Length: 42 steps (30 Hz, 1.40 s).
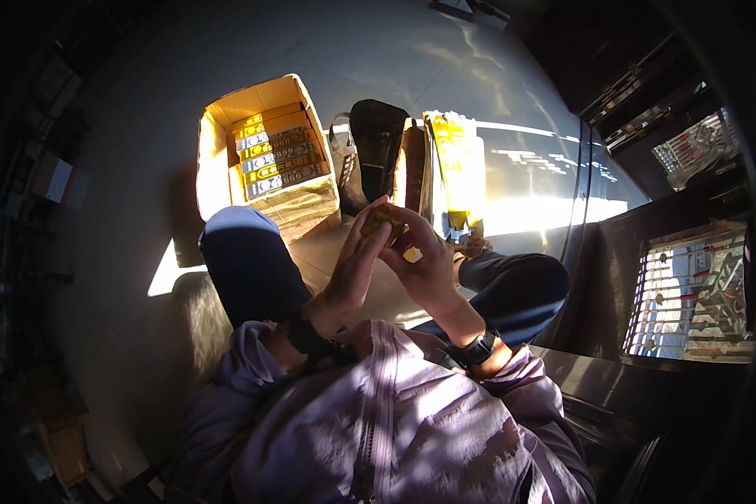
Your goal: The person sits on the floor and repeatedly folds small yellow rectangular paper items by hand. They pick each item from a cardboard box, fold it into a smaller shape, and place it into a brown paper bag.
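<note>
My left hand (353, 268) and my right hand (425, 261) meet between my knees, both gripping a small brown-gold object (376, 218). Fingers cover much of it, so its exact kind is unclear. The left thumb presses against its near side, while the right fingers curl over its other end. Just beyond my left knee stands an open cardboard carton (318, 195). Inside it, a row of narrow yellow and silver printed boxes (277, 154) is packed closely together.
Right of the carton are a black container (378, 145) and a clear plastic item (343, 138). Bright yellow printed packaging (453, 167) stands beside them, strongly sunlit. A dark cabinet (611, 264) with a barred, glass-like panel (693, 296) lines the right side. Grey floor (353, 44) stretches beyond.
</note>
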### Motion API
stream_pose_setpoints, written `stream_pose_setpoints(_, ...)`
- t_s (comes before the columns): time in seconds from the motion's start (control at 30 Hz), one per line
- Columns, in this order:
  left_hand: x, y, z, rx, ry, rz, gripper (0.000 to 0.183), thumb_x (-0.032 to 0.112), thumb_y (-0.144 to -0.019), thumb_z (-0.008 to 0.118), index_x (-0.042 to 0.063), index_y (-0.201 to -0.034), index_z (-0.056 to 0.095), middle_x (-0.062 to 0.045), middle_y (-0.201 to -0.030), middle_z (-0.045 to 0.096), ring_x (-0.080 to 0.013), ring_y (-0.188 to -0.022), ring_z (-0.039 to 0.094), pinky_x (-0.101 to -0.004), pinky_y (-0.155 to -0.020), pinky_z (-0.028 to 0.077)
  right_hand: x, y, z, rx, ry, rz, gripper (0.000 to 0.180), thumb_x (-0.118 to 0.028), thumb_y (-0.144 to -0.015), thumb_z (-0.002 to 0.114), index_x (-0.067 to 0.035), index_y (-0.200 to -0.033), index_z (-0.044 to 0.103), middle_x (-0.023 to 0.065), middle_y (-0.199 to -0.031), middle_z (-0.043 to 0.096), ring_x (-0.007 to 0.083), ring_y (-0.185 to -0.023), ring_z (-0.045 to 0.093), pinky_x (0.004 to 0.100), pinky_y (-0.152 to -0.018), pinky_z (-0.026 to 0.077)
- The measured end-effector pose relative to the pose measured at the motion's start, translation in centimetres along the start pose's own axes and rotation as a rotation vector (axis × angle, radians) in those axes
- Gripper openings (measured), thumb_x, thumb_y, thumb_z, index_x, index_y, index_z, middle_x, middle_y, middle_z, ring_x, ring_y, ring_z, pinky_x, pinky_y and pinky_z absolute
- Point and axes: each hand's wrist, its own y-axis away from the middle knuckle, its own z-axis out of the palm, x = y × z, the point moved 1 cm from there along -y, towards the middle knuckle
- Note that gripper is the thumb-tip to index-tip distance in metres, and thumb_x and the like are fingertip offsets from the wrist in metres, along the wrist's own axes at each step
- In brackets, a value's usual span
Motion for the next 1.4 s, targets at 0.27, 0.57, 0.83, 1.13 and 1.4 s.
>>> stream_pose_setpoints(0.27,0.5,-0.3,-0.7,0.015,-0.243,0.192,0.058,0.030,-0.102,0.055,0.007,-0.151,0.032,-0.010,-0.142,0.045,-0.0195,-0.134,0.042,-0.0353,-0.112,0.033,-0.4,-0.4,0.0,0.037,-0.096,0.024,0.059,-0.006,-0.080,0.079,-0.006,-0.134,0.054,0.0075,-0.114,0.065,0.0118,-0.074,0.065,0.0279,-0.069,0.053)
stream_pose_setpoints(0.57,2.0,0.2,-1.8,-0.191,-0.214,0.085,0.064,0.021,-0.097,0.062,0.005,-0.150,0.030,-0.011,-0.140,0.045,-0.0190,-0.132,0.043,-0.0348,-0.111,0.032,-0.1,-1.1,-2.0,-0.145,-0.143,0.052,0.061,-0.004,-0.080,0.079,-0.005,-0.136,0.053,0.0071,-0.121,0.061,0.0082,-0.069,0.059,0.0241,-0.065,0.050)
stream_pose_setpoints(0.83,0.7,-0.1,-1.7,-0.112,-0.193,0.030,0.049,0.032,-0.107,0.040,0.004,-0.146,0.037,-0.009,-0.139,0.046,-0.0167,-0.132,0.041,-0.0326,-0.112,0.030,-0.4,-0.3,-0.9,-0.184,-0.229,0.122,0.056,-0.009,-0.078,0.081,-0.005,-0.129,0.057,0.0026,-0.105,0.065,0.0070,-0.070,0.055,0.0237,-0.064,0.048)
stream_pose_setpoints(1.13,-0.7,-0.3,-2.0,0.015,-0.115,0.055,0.055,0.038,-0.108,0.035,0.005,-0.151,0.031,-0.009,-0.141,0.046,-0.0171,-0.133,0.040,-0.0325,-0.114,0.029,-1.3,-0.7,-0.9,-0.123,-0.113,0.053,0.057,-0.002,-0.077,0.080,-0.005,-0.129,0.057,0.0029,-0.107,0.064,0.0079,-0.074,0.058,0.0248,-0.067,0.049)
stream_pose_setpoints(1.4,0.3,-1.6,-5.1,0.157,0.102,-0.176,0.065,0.058,-0.103,0.036,0.005,-0.140,0.044,-0.011,-0.132,0.059,-0.0210,-0.120,0.058,-0.0382,-0.107,0.042,-2.7,-0.3,-3.2,-0.007,-0.003,-0.438,0.058,-0.005,-0.075,0.081,-0.004,-0.125,0.053,0.0153,-0.130,0.060,0.0279,-0.103,0.067,0.0335,-0.080,0.056)
